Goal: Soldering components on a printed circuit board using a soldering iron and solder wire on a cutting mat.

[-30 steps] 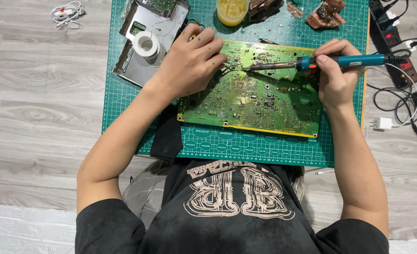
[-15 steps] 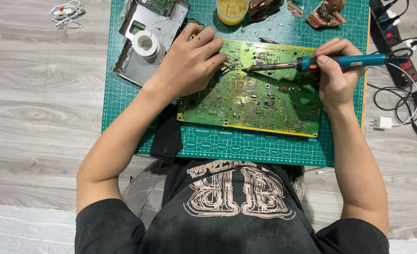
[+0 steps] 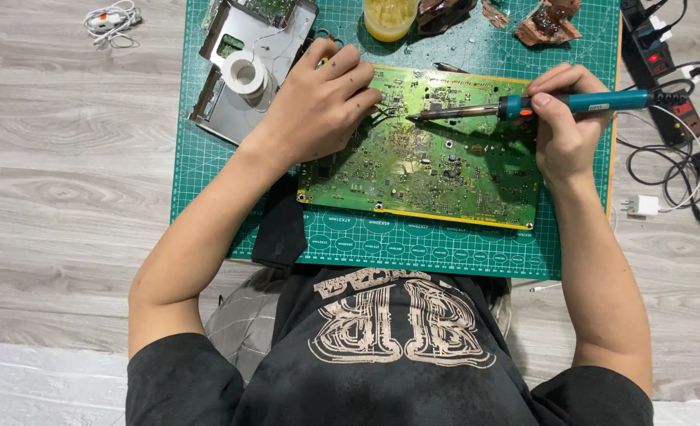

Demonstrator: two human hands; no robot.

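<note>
right hand [image 3: 565, 130] fingers gripping the iron [image 3: 524, 106], tip touching the board [image 3: 429, 166] upper middle | left hand [image 3: 318, 106] fingers pinching thin wire beside tip | board lying flat on mat [image 3: 208, 158] | judging: steady wrist, brief contact.

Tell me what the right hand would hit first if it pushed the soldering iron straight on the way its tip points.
The right hand aims the soldering iron leftward, low over the green circuit board. Going straight on, the tip would probably meet the fingers of the left hand resting on the board, though height is hard to judge from above.
</note>
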